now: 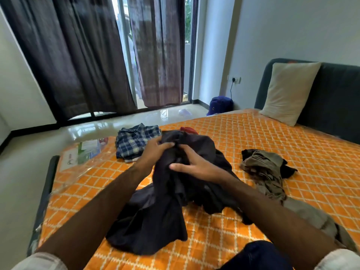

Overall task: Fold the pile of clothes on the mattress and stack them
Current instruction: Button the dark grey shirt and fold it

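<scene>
I see a dark garment [167,191] bunched up in the middle of the mattress [253,133], lifted at its upper part and trailing down onto the orange quilted cover toward the near edge. My left hand [153,152] has its fingers curled into the upper folds of the dark cloth, gripping it. My right hand [194,164] lies against the same garment just beside the left, thumb stretched out over the cloth and fingers bent into the folds; it looks like a hold on the fabric, though the fingertips are partly buried and I cannot see them fully. Both forearms reach in from the lower corners, each with a light rolled sleeve at the frame edge.

Just behind the garment, a bit of red cloth [188,130] peeks out, touching its far edge. To the left, near the far edge of the mattress, lies a folded blue plaid shirt [136,141], close to my left hand but apart from the dark cloth. To the right sits a crumpled olive-brown garment [265,168] with dark parts, and it runs toward the near right corner.

A beige pillow [288,90] leans upright against the dark headboard [337,98] at the right. Beyond the bed a blue backpack [220,105] stands on the glossy floor below a wall socket [236,79]. Dark curtains [78,55] hang over the glass door.
</scene>
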